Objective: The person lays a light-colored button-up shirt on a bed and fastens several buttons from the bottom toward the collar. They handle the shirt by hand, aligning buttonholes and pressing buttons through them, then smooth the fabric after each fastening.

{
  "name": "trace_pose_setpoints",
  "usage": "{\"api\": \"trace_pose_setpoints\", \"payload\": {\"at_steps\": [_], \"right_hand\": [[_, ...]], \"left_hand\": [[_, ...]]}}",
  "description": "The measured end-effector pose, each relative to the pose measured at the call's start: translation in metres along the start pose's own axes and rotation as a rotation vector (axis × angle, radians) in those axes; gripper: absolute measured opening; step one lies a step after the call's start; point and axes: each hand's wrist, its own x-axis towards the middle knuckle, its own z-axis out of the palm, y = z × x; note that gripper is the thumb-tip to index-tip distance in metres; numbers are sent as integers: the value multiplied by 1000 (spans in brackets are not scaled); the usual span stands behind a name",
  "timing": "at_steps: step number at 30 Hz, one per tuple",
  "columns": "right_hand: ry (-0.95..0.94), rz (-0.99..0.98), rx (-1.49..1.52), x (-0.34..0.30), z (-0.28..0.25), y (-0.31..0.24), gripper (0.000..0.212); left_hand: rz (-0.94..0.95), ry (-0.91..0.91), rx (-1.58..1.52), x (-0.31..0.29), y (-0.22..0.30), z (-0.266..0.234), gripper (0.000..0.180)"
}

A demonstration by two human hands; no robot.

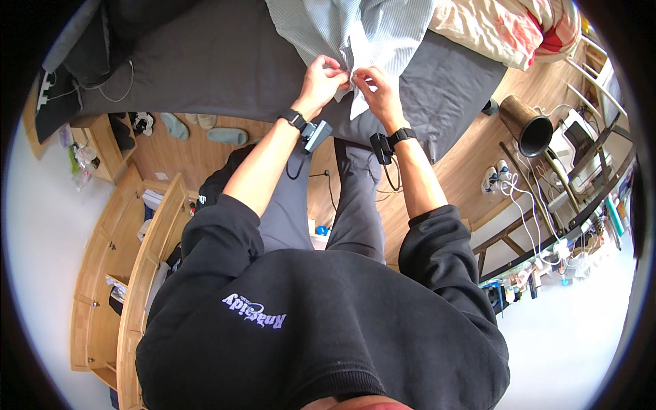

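Note:
A light blue, finely striped shirt (311, 31) lies over the near edge of a bed with a dark grey sheet (205, 61). Its white-looking front edge runs down between my two hands. My left hand (322, 83) pinches the cloth from the left, thumb and fingertips together. Close beside it, my right hand (378, 89) pinches the same edge from the right. Whatever small part sits between the fingertips is too small to make out. Below the right hand, a pointed corner of the shirt (358, 106) hangs down. Each wrist wears a black strap with a small device.
Crumpled cream and red bedding (488, 31) lies at the far right of the bed. A dark round bin (529, 130) stands on the wooden floor at right, near white shoes (495, 176) and tangled cables. Slippers (227, 136) lie under the bed edge; an open wooden cabinet (147, 273) is at left.

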Motion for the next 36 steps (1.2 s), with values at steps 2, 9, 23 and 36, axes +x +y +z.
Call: {"api": "trace_pose_setpoints", "payload": {"at_steps": [2, 9, 23, 36], "right_hand": [[-8, 43, 65, -1, 2, 2, 13], [-10, 228, 275, -2, 3, 15, 16], [16, 312, 561, -1, 5, 20, 16], [-149, 550, 1107, 1, -15, 52, 10]], "left_hand": [[58, 52, 226, -2, 0, 0, 15], [320, 139, 552, -7, 4, 12, 14], [247, 122, 544, -3, 9, 17, 23], [2, -190, -43, 15, -15, -20, 25]]}}
